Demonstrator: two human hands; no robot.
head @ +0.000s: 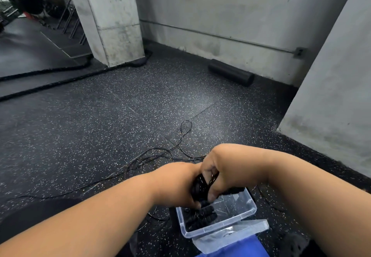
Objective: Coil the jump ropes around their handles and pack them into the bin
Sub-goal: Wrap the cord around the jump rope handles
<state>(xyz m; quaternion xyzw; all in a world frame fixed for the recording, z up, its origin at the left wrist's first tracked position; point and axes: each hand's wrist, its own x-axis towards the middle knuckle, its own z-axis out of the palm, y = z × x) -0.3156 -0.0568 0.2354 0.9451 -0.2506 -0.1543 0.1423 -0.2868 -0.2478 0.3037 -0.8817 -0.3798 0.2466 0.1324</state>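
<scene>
I see the jump rope handles (200, 186), black and ribbed, held upright just above the near-left corner of the bin, with thin black cord wound around them. My left hand (176, 184) wraps around the bundle from the left, fingers curled under its lower end. My right hand (218, 174) comes over from the right, thumb and fingers curled and pinching the upper part of the same bundle; the two hands touch each other at the top.

Directly below, the clear plastic bin (249, 210) sits on the floor, and a second pair of black handles (202, 215) lies inside it along its left wall. I cannot tell whether cord is wound on those. The bin's clear lid (236, 234) lies just in front of it, resting partly on something blue (241, 248) at the bottom edge.

Loose black cord (160, 156) trails from the hands across the speckled black rubber floor (100, 126), looping away ahead and to the left. Farther off, a black foam roller (230, 73) lies against the grey concrete wall (230, 15). A thick battle rope (50, 78) runs along the floor and around the base of a concrete pillar (112, 19) at upper left.
</scene>
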